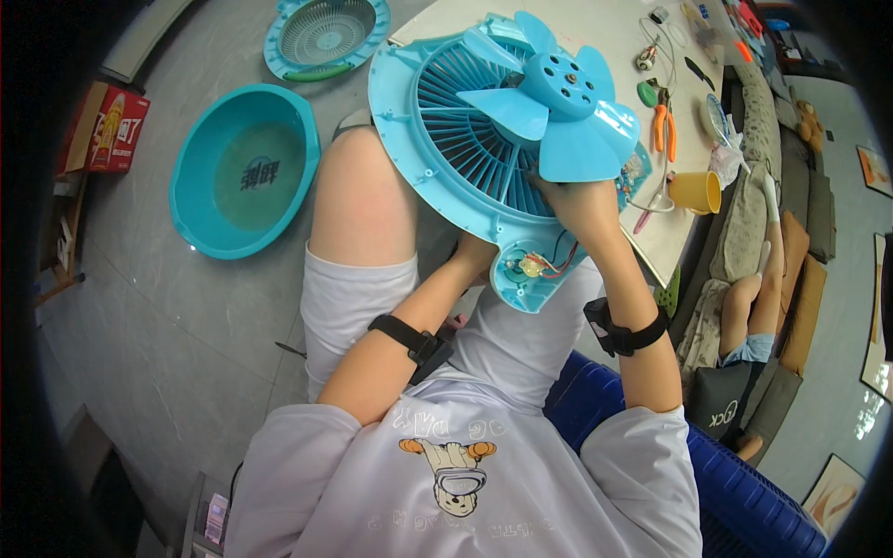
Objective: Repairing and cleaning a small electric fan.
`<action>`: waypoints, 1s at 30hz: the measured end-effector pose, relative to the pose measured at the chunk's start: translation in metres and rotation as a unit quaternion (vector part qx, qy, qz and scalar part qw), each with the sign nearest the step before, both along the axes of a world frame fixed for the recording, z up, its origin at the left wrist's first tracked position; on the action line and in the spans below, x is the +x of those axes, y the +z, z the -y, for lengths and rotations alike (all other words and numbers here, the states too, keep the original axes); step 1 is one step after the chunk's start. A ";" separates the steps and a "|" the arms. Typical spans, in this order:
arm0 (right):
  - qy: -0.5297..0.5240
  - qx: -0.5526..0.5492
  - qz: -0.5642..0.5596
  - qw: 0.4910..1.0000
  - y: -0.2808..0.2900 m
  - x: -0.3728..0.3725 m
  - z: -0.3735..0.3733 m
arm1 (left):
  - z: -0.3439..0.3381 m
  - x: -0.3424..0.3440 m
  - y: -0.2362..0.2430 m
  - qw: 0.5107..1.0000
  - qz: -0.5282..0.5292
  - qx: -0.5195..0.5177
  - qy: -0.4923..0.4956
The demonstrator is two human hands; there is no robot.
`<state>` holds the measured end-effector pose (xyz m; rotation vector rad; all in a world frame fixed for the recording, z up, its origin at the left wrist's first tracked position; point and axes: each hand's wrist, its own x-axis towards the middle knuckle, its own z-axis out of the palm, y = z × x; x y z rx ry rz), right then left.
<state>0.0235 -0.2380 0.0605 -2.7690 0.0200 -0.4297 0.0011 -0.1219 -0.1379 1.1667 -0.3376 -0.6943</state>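
1. A seated person holds a blue fan housing (446,130) tilted over the lap, its grille facing up and its narrow switch end pointing down toward the body, so its long axis runs from the counter edge back to the torso.
2. The right hand (579,200) is closed on the rim just under the fan blade (558,102), fingers wrapped round the edge; the blade sits directly above it, touching or nearly so.
3. The left hand (474,253) grips the lower rim beside the open switch pocket with red wires (544,265); its fingers are hidden behind the housing, so how tightly it closes is likely firm but cannot be read for sure.
4. The right hand is the nearer to the blade hub; the left is well below it.
5. On the counter (595,23) beyond lie orange pliers (662,126) and a yellow cup (698,191). On the floor to the left stand a teal basin (244,172) and a second grille (326,35).
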 end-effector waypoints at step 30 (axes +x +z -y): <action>-0.059 0.185 -0.136 0.971 0.040 -0.028 -0.021 | -0.058 0.001 0.118 0.990 -0.137 -0.016 0.039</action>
